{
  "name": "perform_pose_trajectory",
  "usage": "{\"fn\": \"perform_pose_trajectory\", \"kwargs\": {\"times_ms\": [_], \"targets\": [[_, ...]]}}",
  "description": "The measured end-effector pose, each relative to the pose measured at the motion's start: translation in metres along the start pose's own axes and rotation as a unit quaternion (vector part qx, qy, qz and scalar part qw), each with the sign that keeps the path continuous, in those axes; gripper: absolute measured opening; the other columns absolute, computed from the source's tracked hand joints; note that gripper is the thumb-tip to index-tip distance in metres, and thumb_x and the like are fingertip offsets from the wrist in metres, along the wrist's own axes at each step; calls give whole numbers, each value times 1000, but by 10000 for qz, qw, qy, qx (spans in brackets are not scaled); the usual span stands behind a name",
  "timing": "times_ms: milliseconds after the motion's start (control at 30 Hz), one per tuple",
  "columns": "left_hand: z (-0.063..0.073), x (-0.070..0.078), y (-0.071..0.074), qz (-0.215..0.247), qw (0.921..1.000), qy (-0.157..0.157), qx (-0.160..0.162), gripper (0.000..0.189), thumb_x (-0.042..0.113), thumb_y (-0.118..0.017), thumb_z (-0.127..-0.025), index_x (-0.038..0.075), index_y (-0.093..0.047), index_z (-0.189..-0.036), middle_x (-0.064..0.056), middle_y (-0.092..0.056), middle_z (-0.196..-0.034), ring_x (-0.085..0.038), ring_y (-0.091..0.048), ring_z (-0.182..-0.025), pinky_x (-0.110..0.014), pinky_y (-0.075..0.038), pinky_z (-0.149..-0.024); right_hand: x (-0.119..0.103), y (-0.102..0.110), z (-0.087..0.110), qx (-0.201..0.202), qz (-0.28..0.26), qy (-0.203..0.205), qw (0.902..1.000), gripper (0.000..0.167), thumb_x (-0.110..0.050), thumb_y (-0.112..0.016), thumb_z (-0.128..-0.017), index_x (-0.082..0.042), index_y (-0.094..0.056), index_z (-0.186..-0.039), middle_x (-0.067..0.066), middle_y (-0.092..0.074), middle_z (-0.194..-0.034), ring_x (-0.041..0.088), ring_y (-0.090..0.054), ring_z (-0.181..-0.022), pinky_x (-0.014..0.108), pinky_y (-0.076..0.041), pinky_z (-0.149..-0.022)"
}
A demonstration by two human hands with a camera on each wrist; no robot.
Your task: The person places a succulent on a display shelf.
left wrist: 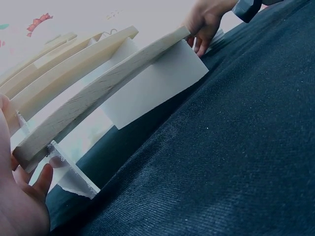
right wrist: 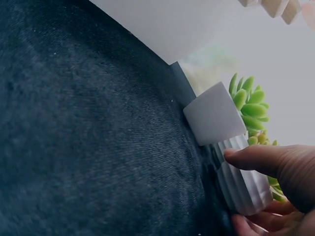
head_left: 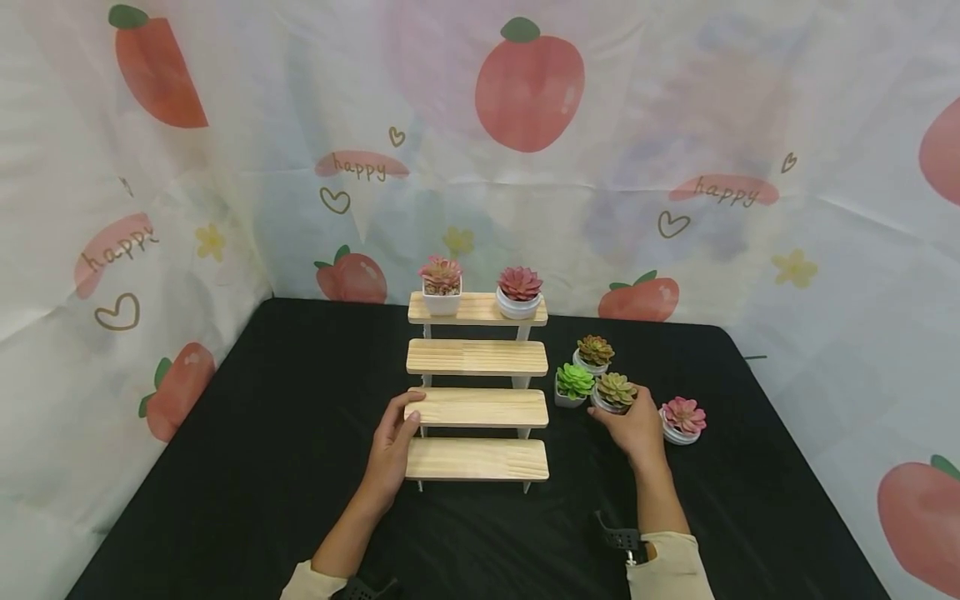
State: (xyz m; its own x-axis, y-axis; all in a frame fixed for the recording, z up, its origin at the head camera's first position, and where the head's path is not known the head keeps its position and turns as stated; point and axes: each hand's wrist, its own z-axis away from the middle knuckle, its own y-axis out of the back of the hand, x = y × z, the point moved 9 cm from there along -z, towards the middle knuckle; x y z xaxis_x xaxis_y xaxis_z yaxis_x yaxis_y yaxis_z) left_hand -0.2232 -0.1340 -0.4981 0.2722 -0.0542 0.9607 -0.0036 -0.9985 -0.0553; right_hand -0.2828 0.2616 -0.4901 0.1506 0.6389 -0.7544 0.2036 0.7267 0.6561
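A four-tier wooden display stand (head_left: 476, 408) stands on the black cloth. My left hand (head_left: 392, 450) grips the left end of its lower tiers; the left wrist view shows the fingers (left wrist: 43, 179) at the board's end. To the right of the stand, my right hand (head_left: 633, 425) holds a potted yellow-green succulent (head_left: 617, 390), with the thumb (right wrist: 256, 160) against its ribbed white pot (right wrist: 243, 189). Close beside it are a bright green succulent (head_left: 574, 382) in a square white pot (right wrist: 215, 114) and a brownish-green succulent (head_left: 595, 351) in a round pot.
A pale pink succulent (head_left: 441, 285) and a dark pink succulent (head_left: 519, 292) sit on the top tier. Right of my right hand stands another pink succulent (head_left: 683, 419). A fruit-printed curtain (head_left: 525, 208) hangs behind the black-covered table (head_left: 300, 375).
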Motion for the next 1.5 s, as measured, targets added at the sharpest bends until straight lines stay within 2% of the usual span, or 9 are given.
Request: {"fn": "perform_pose_trajectory", "kwargs": {"times_ms": [633, 933, 1233, 1500], "targets": [[1, 0, 0, -29, 10000, 22, 1, 29, 17, -48, -112, 15, -55, -140, -6, -41, -156, -24, -37, -143, -29, -32, -111, 6, -2, -3, 457, 57, 62, 9989, 75, -22, -85, -84, 16, -45, -135, 39, -53, -130, 53, -49, -123, 60, -35, -104], [1, -1, 0, -50, 10000, 20, -4, 30, 18, -48, -112, 14, -54, -141, -8, -40, -157, -27, -38, -142, -38, -31, -111, 9, -1, -2, 600, -14, -21, 9982, 75, -24, -84, -85, 15, -45, -136, 37, -53, -130, 52, -50, -123, 60, -37, -104], [0, -1, -1, -54, 10000, 31, 2, 30, 16, -48, -111, 13, -54, -141, -8, -40, -157, -26, -38, -142, -30, -31, -110, 3, 5, 2, 843, -231, -51, 9962, 75, -23, -83, -87, 13, -45, -140, 36, -51, -134, 51, -48, -126, 61, -34, -105], [0, 1, 0, -65, 10000, 22, -23, 30, 16, -47, -112, 11, -54, -141, -10, -40, -157, -26, -38, -141, -28, -32, -109, 1, 12, 3, 1405, -632, 70, 9880, 73, -22, -83, -88, 9, -48, -143, 33, -52, -133, 49, -47, -127, 60, -32, -106]]}}
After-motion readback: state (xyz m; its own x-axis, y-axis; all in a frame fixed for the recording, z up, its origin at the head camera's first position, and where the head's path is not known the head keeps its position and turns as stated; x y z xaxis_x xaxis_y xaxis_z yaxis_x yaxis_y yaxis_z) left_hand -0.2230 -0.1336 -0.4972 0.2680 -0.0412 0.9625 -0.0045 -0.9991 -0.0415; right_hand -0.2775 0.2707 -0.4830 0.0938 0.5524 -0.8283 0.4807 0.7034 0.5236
